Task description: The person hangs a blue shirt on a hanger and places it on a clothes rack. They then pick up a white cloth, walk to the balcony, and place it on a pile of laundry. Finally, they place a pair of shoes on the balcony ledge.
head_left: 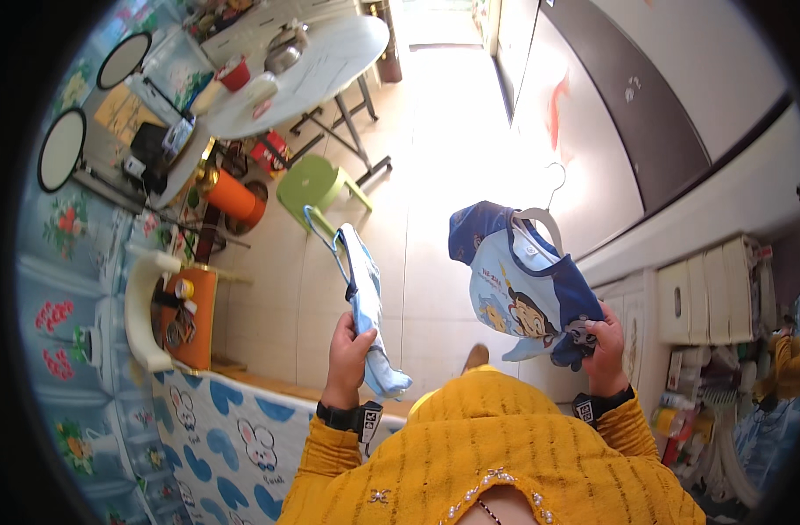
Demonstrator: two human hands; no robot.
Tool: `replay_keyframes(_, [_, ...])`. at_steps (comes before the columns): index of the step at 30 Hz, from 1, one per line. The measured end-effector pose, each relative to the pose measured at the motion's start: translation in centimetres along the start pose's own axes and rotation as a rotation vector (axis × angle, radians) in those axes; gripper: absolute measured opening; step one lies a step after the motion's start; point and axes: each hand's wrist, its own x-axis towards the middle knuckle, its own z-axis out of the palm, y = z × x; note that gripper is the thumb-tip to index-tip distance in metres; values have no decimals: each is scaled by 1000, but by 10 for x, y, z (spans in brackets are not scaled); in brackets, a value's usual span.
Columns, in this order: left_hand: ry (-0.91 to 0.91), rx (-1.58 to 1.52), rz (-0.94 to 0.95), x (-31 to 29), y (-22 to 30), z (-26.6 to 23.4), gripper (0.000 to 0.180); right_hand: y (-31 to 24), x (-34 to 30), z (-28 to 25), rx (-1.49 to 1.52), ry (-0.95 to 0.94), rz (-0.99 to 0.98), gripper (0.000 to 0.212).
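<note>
My left hand [347,354] is closed on a light blue garment [369,289] seen nearly edge-on, so its front is hidden. A blue clothes hanger [326,242] sticks up from its top. In my right hand [606,354] I grip the side of a child's T-shirt [514,280], light blue with dark blue sleeves and collar and a cartoon figure on its chest. A white hanger [547,226] with a metal hook sits in its neck opening. Both garments are held up in front of me, apart from each other.
A green stool [317,185] stands before a round-cornered table [330,66] bearing a kettle [284,54]. At left are an orange-seated chair [190,328] and a bed with a rabbit-patterned cover [234,429]. Cabinets [584,114] and a cluttered shelf [706,293] line the right.
</note>
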Motion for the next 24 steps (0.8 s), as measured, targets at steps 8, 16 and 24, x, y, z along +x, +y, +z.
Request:
replay_keyframes(8, [-36, -44, 67, 168, 69, 37, 33, -48, 190, 55, -17, -99, -13, 48])
replay_keyframes(16, [-350, 33, 26, 418, 139, 59, 33, -71, 413, 135, 7, 334, -32, 26])
replay_keyframes(24, [-531, 102, 19, 662, 209, 130, 33, -138, 582, 168, -24, 236, -159, 35])
